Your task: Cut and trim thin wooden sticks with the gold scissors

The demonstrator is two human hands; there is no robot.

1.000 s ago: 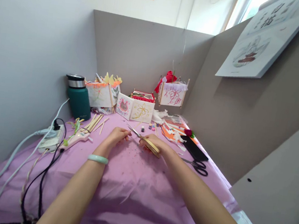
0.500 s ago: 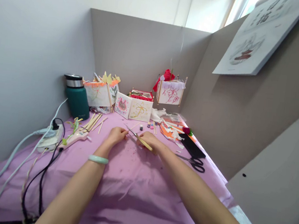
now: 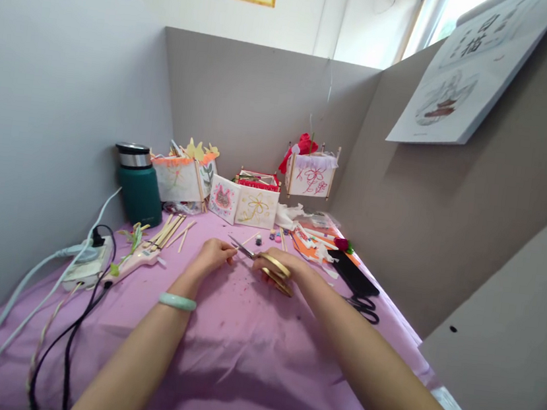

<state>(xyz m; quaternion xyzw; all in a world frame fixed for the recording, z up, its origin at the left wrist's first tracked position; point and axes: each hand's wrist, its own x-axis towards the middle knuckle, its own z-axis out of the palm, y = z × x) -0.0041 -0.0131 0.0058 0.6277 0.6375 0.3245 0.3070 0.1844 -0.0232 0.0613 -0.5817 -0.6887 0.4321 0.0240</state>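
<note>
My left hand [image 3: 216, 255], with a pale green bangle [image 3: 177, 301] on the wrist, is closed in a pinch. A thin pale stick [image 3: 250, 237] sticks out from its fingertips toward the far side of the table. Gold-handled scissors [image 3: 273, 266] are gripped by my right hand [image 3: 281, 260], whose fingers are partly hidden behind the handles. Their handles are spread apart, and the blades point left, close to the stick and my left fingertips. Small dark and reddish specks lie on the purple tablecloth [image 3: 234, 323] below the hands.
At left stand a green bottle [image 3: 139, 192], a pink glue gun [image 3: 134, 262], wooden sticks [image 3: 170, 231] and a power strip [image 3: 89, 262] with cables. Decorated paper boxes [image 3: 256, 207] line the back. At right lie a black phone [image 3: 353, 273], black scissors [image 3: 364, 308] and paper scraps.
The gold scissors have turned so that both handle loops show, spread apart; before, they looked like one narrow bar. The whole view has shifted slightly, and my left hand stays near the blades.
</note>
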